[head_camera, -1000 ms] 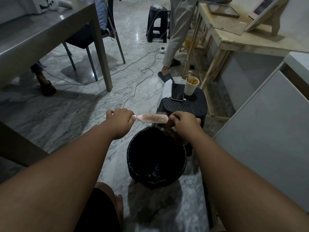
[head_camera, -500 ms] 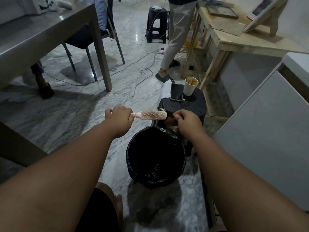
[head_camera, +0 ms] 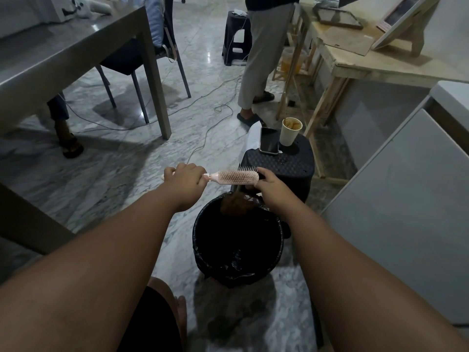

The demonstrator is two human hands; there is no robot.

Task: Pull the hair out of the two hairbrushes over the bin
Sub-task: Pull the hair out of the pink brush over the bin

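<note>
My left hand (head_camera: 186,180) grips the handle of a pink hairbrush (head_camera: 237,177), held level above the far rim of the black lined bin (head_camera: 203,252). My right hand (head_camera: 270,188) has its fingertips closed on the far tip of the brush head. A blurred brown hair clump (head_camera: 236,205) sits just below the brush, at the bin's far rim, apart from my right fingertips. Behind the pink brush, the dark bristles of a second hairbrush (head_camera: 247,169) stick up at the edge of the black stool (head_camera: 289,168).
The stool carries a phone (head_camera: 269,140) and a paper cup (head_camera: 290,132). A standing person's legs (head_camera: 256,72) are beyond it, with cables on the marble floor. A grey table (head_camera: 76,54) stands left, a wooden bench (head_camera: 375,64) far right, and a white cabinet (head_camera: 406,204) right. My knee (head_camera: 162,301) is below.
My right hand went from below the brush end up to its tip. The brown hair clump, earlier in that hand, now lies lower, over the bin's rim. The left hand held steady.
</note>
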